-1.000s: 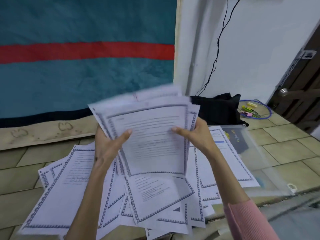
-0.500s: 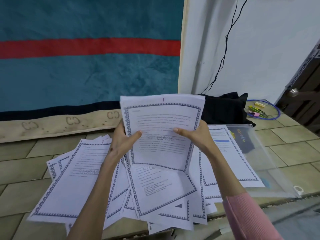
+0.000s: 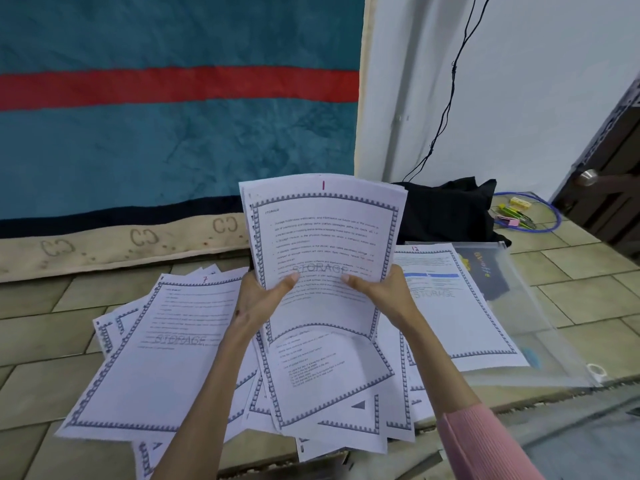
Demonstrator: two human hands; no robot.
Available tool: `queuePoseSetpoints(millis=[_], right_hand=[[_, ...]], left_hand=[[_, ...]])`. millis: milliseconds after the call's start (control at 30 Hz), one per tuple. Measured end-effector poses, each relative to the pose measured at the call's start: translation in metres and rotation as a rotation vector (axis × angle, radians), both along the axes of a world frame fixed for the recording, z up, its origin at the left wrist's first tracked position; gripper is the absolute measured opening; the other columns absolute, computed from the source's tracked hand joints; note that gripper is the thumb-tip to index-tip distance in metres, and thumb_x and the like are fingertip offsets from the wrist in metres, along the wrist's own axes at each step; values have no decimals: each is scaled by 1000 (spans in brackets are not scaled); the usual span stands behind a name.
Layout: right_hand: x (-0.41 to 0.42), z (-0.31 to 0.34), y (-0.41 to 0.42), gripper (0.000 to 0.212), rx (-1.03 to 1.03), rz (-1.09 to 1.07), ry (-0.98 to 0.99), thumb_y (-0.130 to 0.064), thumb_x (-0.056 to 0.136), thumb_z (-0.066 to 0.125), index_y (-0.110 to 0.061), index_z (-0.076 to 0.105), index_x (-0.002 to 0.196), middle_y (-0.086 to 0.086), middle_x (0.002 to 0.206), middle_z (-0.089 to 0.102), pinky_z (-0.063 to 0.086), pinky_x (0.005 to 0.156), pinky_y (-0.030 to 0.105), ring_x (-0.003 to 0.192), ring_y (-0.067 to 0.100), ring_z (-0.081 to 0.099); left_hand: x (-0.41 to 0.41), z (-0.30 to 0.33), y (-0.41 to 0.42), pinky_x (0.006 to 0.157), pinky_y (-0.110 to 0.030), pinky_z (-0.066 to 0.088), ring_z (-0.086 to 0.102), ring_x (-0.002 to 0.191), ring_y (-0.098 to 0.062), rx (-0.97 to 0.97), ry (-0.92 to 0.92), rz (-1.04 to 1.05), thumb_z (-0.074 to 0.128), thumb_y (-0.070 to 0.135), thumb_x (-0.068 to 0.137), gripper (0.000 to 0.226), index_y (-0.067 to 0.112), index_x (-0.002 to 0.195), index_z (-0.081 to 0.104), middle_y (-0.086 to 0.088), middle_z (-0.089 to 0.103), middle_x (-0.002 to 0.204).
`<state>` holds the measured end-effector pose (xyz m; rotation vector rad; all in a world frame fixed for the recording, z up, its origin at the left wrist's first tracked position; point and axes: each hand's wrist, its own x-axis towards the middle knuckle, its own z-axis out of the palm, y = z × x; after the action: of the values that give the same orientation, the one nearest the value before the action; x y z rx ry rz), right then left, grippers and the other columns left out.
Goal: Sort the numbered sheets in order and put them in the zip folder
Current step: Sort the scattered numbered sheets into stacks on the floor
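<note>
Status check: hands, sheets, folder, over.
Left hand and right hand both shut on held stack, sheet 1 on top. Loose sheets spread on floor, unsorted. Zip folder at right, partly under sheet 12.

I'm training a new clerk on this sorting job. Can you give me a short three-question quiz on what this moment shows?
1. True or false: the zip folder already holds the held stack.
2. Which red number tops the front sheet of the held stack? A) 7 B) 1 C) 12
3. Fill in: the sheet marked 12 lies partly over the ____.

Key
1. False: the left hand and right hand hold it up above the loose sheets.
2. B; the sheet marked 7 lies on the floor to the left.
3. zip folder
</note>
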<state>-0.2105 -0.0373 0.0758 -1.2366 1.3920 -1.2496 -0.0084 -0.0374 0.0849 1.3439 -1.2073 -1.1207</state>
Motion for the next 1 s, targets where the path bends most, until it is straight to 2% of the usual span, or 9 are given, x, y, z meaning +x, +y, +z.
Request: queuePoseSetpoints(millis=[167, 233, 300, 367, 433, 567, 733, 867, 1000], right_hand=[[-4, 8, 5, 17, 56, 78, -10, -21, 77, 76, -27, 64, 86, -17, 85, 68, 51, 66, 7, 86, 3, 67], [-22, 9, 6, 31, 120, 192, 32, -40, 83, 65, -15, 66, 101, -1, 106, 70, 53, 81, 15, 101, 13, 65], [-56, 2, 5, 42, 150, 58, 36, -50, 85, 56, -16, 64, 107, 10, 120, 65, 49, 92, 28, 109, 21, 61], [-102, -16, 1, 36, 210, -247, 283, -39, 91, 57, -15, 61, 117, 9, 124, 61, 44, 92, 30, 113, 21, 57], [-144, -36, 7, 52, 489, -444, 644, -39, 88, 61, -8, 48, 128, 16, 130, 54, 41, 96, 37, 121, 31, 50], [-174, -51, 26, 87, 816, -431, 763, -52, 70, 74, -7, 34, 133, 19, 136, 44, 37, 101, 47, 128, 36, 38], [-181, -51, 29, 70, 702, -431, 645, -43, 71, 77, -8, 46, 123, 14, 128, 52, 42, 93, 40, 118, 32, 49], [-176, -32, 27, 42, 391, -408, 541, -22, 98, 47, -3, 43, 135, 18, 126, 57, 40, 84, 31, 114, 33, 53], [-167, -33, 21, 54, 317, -265, 570, 1, 93, 37, -15, 33, 145, 17, 114, 60, 31, 72, 23, 99, 29, 56]], left_hand=[[-6, 2, -6, 84, -21, 42, 56, 93, -11, 3, -39, 29, 70, 16, 82, 27, 15, 107, 62, 2, 61, 100], [-2, 4, -14, 85, -24, 43, 57, 98, -14, 0, -37, 52, 71, 18, 81, 34, 10, 112, 63, -1, 62, 103], [4, 5, -19, 88, -29, 45, 58, 101, -16, -22, 20, 73, 72, 18, 80, 37, 9, 114, 62, -1, 62, 106], [5, 6, -23, 93, -32, 44, 56, 104, -17, -36, 73, 70, 72, 17, 80, 39, 11, 117, 60, 0, 60, 111], [1, 2, -28, 96, -34, 43, 56, 107, -18, -15, 82, 35, 72, 17, 79, 36, 17, 113, 59, 1, 59, 112], [-17, -11, -34, 103, -42, 41, 55, 113, -22, 59, 120, -38, 71, 18, 79, 41, 21, 117, 57, 1, 59, 115], [-42, -30, -37, 104, -40, 38, 52, 115, -22, 126, 141, -109, 68, 12, 82, 50, 13, 129, 51, 0, 56, 120], [-50, -36, -40, 108, -43, 35, 52, 116, -22, 176, 187, -173, 63, 5, 84, 46, 18, 127, 50, -1, 55, 122], [-56, -43, -46, 107, -44, 37, 56, 114, -24, 298, 210, -274, 69, 16, 76, 55, 14, 128, 54, -4, 60, 124]])
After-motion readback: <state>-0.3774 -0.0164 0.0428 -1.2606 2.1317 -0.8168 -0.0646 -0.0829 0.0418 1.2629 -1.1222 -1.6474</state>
